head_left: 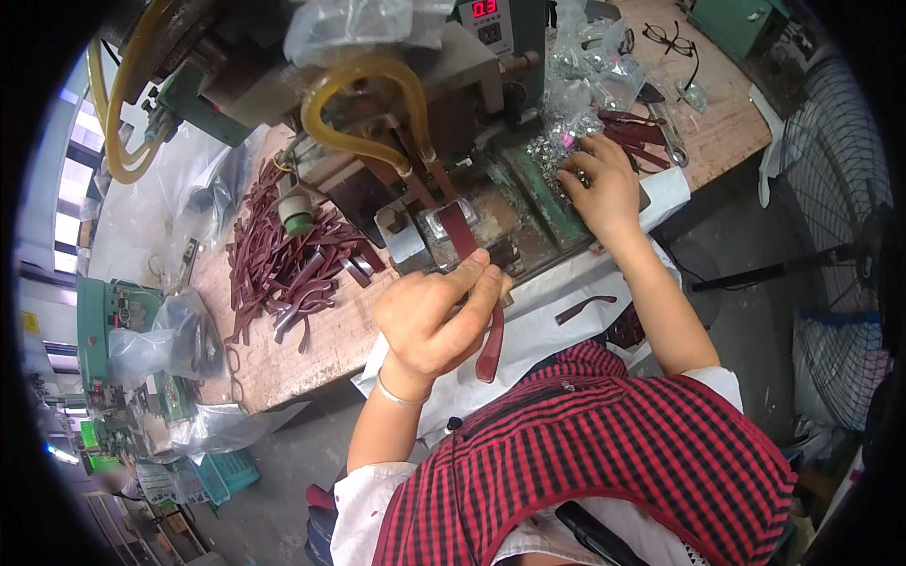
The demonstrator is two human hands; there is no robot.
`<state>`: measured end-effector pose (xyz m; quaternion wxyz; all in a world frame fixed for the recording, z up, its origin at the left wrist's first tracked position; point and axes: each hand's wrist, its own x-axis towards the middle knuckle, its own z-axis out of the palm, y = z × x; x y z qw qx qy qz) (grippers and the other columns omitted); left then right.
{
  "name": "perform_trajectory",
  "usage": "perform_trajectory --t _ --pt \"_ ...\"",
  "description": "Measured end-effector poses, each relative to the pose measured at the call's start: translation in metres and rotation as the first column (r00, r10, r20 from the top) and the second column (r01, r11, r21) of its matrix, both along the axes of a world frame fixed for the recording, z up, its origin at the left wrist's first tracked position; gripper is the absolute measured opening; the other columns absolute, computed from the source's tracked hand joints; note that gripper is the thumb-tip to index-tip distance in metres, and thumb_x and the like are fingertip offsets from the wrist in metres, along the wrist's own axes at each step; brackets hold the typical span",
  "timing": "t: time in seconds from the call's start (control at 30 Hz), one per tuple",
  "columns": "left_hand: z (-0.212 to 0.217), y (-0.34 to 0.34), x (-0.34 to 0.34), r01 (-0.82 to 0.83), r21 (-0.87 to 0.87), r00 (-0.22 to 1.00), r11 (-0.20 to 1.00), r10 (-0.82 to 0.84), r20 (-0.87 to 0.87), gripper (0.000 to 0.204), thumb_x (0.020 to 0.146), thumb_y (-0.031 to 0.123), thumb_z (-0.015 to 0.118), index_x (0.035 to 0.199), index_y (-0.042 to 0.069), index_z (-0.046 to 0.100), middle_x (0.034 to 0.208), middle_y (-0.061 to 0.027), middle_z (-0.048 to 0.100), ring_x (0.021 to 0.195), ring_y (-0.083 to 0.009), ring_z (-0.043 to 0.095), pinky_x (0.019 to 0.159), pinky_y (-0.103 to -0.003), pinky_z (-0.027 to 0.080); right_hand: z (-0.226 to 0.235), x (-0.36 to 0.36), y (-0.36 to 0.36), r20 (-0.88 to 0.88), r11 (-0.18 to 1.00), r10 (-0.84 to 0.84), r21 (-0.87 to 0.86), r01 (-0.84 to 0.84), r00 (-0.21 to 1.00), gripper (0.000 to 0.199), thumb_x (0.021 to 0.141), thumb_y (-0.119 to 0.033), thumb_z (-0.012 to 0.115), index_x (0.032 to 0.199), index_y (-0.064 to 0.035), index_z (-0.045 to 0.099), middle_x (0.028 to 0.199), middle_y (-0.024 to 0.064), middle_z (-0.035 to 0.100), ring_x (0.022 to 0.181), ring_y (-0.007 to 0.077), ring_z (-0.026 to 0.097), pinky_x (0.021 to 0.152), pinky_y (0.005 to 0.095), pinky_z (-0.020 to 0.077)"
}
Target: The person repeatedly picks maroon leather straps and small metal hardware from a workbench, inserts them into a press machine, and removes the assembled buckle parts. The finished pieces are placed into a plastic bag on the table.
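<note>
My left hand [436,316] pinches a maroon eyeglass temple [489,358] between thumb and fingers. The temple's far, flat end lies on the small metal fixture of a bench machine [377,104], and its curved tip points back toward me. Two copper-coloured prongs [440,181] come down beside that end. My right hand [609,189] is at a heap of tiny shiny metal parts [549,156] on the machine's right side. Its fingers are curled with the tips close together; whatever they hold is too small to make out.
A large pile of maroon temples [293,255] covers the bench to the left. More temples [637,137], plastic bags [595,71] and black-framed glasses [668,40] lie at the right. One loose temple [585,307] rests on white cloth near my lap. A caged fan [826,217] stands at far right.
</note>
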<state>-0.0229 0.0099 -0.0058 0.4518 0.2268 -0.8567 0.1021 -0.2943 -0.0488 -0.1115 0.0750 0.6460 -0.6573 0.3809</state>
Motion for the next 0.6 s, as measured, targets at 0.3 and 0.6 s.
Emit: perform_trajectory --t 0.3,0.6 --pt "-0.003 0.031 0.021 -0.117 0.184 0.992 0.976 0.122 -0.015 0.023 0.075 0.001 0.085 0.097 0.004 0.076 0.095 -0.0153 0.078 0.072 -0.0216 0.071 0.058 -0.03 0.053 0.01 0.036 -0.031 -0.258 0.999 -0.025 0.038 0.036 0.966 0.008 0.08 -0.014 0.074 0.088 -0.0117 0.074 0.095 0.0064 0.066 0.099 0.0277 0.064 0.077 0.0438 0.051" --pt "-0.006 0.044 0.184 -0.705 0.329 0.59 0.628 0.777 -0.221 0.011 0.091 -0.004 0.071 0.101 -0.003 0.074 0.091 -0.0116 0.074 0.073 -0.0166 0.066 0.067 -0.029 0.051 -0.008 -0.005 -0.003 0.821 1.0 0.01 -0.006 -0.008 0.571 0.021 0.1 -0.018 0.069 0.11 -0.0001 0.074 0.1 0.0027 0.074 0.092 0.0084 0.065 0.087 0.0234 0.0489"
